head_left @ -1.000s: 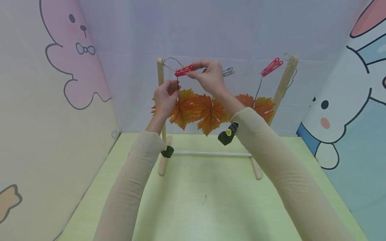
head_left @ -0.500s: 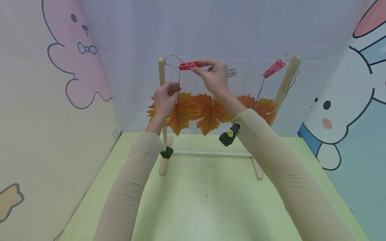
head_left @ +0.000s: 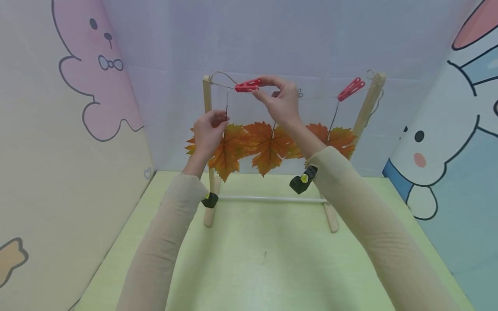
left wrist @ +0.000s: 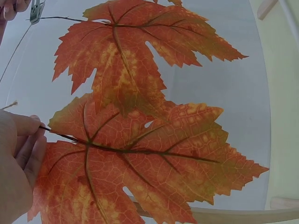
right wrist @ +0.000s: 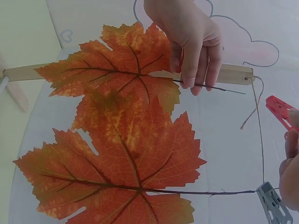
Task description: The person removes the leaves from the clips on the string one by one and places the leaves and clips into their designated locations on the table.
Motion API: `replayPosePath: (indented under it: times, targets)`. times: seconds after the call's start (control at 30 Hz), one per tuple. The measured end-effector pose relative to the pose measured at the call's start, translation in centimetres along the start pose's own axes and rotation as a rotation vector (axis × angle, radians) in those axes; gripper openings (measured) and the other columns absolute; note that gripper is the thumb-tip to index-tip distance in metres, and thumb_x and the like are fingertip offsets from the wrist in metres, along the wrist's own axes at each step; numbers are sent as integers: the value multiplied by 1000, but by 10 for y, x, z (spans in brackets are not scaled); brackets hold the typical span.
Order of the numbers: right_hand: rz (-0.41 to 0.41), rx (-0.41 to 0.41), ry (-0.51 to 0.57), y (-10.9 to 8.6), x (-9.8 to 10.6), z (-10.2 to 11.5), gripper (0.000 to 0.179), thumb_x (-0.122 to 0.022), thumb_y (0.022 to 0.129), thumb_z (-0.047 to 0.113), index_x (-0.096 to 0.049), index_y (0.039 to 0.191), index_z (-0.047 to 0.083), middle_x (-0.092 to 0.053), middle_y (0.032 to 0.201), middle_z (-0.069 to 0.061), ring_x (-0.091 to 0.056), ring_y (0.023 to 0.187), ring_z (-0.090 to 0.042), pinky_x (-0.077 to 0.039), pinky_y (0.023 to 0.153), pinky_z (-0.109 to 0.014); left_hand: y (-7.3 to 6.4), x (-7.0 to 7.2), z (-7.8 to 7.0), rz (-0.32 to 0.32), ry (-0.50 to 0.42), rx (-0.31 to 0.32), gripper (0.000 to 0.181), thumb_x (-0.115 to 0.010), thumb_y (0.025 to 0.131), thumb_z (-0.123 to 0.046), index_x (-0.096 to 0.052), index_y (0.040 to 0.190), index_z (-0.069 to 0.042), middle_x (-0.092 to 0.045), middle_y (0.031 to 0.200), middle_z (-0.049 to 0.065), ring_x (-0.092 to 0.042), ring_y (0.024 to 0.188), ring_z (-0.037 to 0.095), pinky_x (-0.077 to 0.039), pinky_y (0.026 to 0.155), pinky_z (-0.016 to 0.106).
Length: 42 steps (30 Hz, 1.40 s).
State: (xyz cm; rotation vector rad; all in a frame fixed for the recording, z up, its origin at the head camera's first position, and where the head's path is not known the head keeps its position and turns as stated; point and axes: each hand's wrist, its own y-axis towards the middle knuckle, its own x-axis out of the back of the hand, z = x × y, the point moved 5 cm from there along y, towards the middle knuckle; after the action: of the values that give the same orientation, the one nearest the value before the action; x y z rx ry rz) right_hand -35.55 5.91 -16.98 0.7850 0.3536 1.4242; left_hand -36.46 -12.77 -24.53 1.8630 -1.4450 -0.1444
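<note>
My left hand [head_left: 209, 131] pinches the thin dark stem of an orange maple leaf [left wrist: 154, 151] between thumb and fingers, near the left post. The stem's bare end points up above the fingers. Higher and to the right, my right hand [head_left: 282, 101] pinches a red clothespin [head_left: 247, 86] by its handle end. In the right wrist view this clothespin is apart from the stem and beside the twine [right wrist: 260, 135]. A second maple leaf [right wrist: 135, 154] hangs by its stem from a grey clothespin [right wrist: 273, 203] on the twine, overlapping the held leaf.
Twine runs between the left wooden post [head_left: 207, 95] and the right wooden post [head_left: 369, 101]. Another red clothespin [head_left: 351, 89] holds a further leaf [head_left: 338, 140] near the right post. A white crossbar [head_left: 272, 199] joins the wooden feet on the pale green table [head_left: 264, 263].
The red clothespin has come off the leaf stem and moved right with my right hand. My left hand has lowered slightly leftward with the leaf, parting the stem from the clothespin.
</note>
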Motion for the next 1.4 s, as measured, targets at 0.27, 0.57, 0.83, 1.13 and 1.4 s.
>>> replayPosePath:
  times: [0.27,0.57,0.83,1.13,1.4]
  targets:
    - [26,38,-14,-10,7,0,27,-67,81,9,-63,106,0,-64,101,-10,-32,39,-11,-31,43,-22,-4,6,6,10,20,-32,19,-63,83,-2,-65,102,1,-68,94,14,-63,82,23,-51,78,29]
    - [39,34,-88,-21,24,-8,28,-70,79,13,-64,105,2,-65,100,-10,-40,51,-16,-36,49,-20,-10,14,15,14,31,-13,20,-63,83,-1,-64,103,1,-67,95,14,-63,83,22,-51,78,28]
    - [63,22,-107,-39,40,-4,29,-68,79,6,-61,106,-3,-62,101,-15,-33,39,-6,-33,42,-17,-19,22,23,44,45,18,21,-62,83,-1,-64,104,2,-67,95,15,-63,84,22,-51,77,28]
    - [92,17,-138,-61,55,6,27,-64,80,-1,-59,105,-9,-60,101,-21,-34,39,-3,-34,43,-14,-28,27,34,80,57,2,19,-62,83,0,-65,101,4,-67,93,17,-63,82,24,-50,72,20]
    - [116,33,-127,-70,68,-12,34,-65,80,-1,-57,112,-7,-60,101,-23,-33,39,-3,-34,43,-13,-37,32,45,80,86,23,17,-64,84,-6,-66,98,2,-67,91,14,-62,79,22,-49,70,18]
